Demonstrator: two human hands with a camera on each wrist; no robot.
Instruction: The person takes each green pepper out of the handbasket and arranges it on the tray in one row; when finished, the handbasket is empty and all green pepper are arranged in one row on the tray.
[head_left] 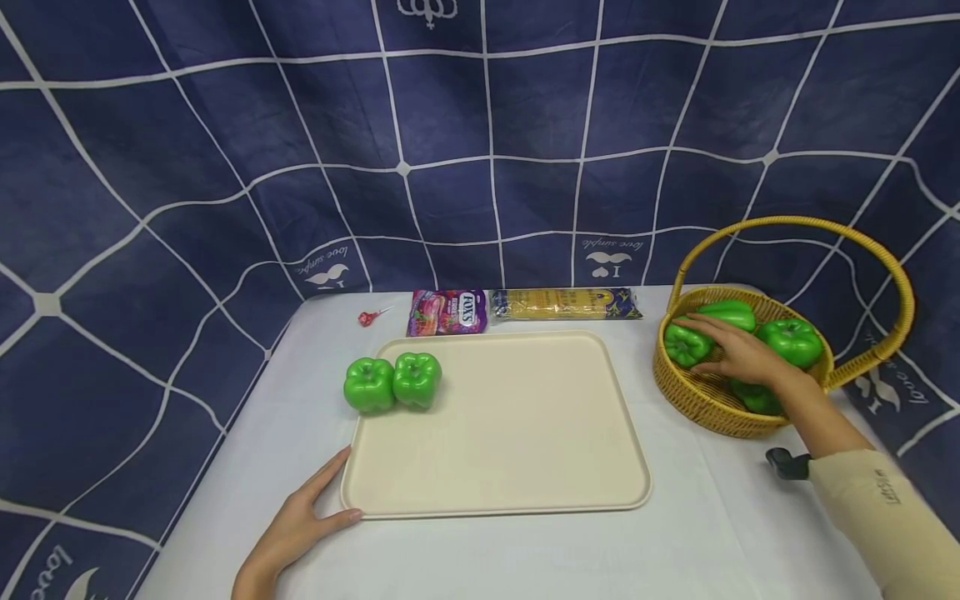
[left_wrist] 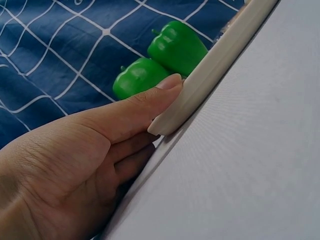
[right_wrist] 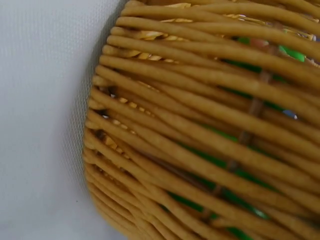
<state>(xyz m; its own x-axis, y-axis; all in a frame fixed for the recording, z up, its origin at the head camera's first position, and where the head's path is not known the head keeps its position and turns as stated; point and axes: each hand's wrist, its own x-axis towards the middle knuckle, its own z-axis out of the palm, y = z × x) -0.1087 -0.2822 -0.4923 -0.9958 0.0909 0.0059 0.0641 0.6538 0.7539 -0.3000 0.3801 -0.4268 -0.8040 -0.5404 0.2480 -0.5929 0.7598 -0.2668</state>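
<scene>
My right hand [head_left: 738, 350] reaches into a yellow wicker basket [head_left: 705, 408], its fingers and thumb round a green bell pepper [head_left: 684, 343] at the left side. Other green bell peppers [head_left: 792, 340] lie in the basket, partly hidden by the hand. In the right wrist view, the basket's woven wall [right_wrist: 200, 115] fills most of the picture and hides that hand. My left hand [head_left: 292, 521] touches the near left corner of a cream tray [head_left: 495, 442], fingers extended and thumb against the rim. Two green bell peppers [head_left: 369, 385] [head_left: 417, 380] sit side by side at the tray's far left corner.
Behind the tray lie a purple Fox's candy bag [head_left: 447, 312] and a long yellow packet [head_left: 564, 303]. A red lollipop [head_left: 367, 318] is at the far left. The basket's tall handle [head_left: 795, 222] arches above the right arm. A blue checked cloth [head_left: 525, 108] hangs round the white table.
</scene>
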